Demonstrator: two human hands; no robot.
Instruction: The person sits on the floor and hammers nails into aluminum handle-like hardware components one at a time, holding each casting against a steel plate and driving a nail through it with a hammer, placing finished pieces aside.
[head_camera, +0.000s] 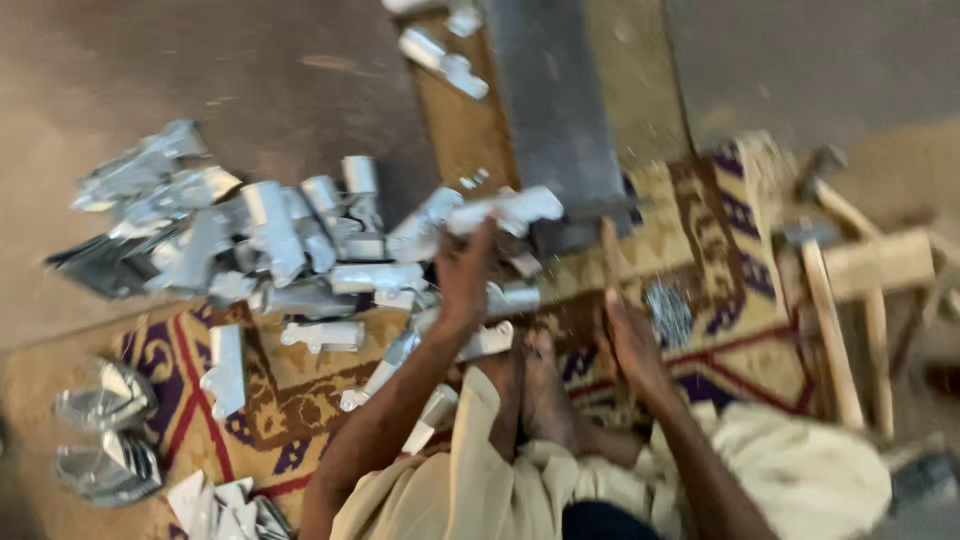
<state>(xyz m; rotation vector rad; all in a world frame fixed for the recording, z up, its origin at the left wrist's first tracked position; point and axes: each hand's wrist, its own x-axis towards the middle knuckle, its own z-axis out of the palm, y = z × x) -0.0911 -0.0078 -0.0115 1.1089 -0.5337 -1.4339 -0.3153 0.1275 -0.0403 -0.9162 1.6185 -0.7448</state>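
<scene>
Metal piece (505, 210), a bent silvery strip, sits gripped in the closed left hand (465, 275), its long axis running crosswise above the fingers, one end extending toward the dark slab (555, 110). Head view only, blurred. Right hand (630, 340) lies lower and farther off, open, palm on the patterned mat (300, 400). Pile of similar pieces (250, 240) lies left of the left hand, near it.

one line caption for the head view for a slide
Left hand lifts a bent metal piece from a pile; right hand rests on the patterned mat.
</scene>
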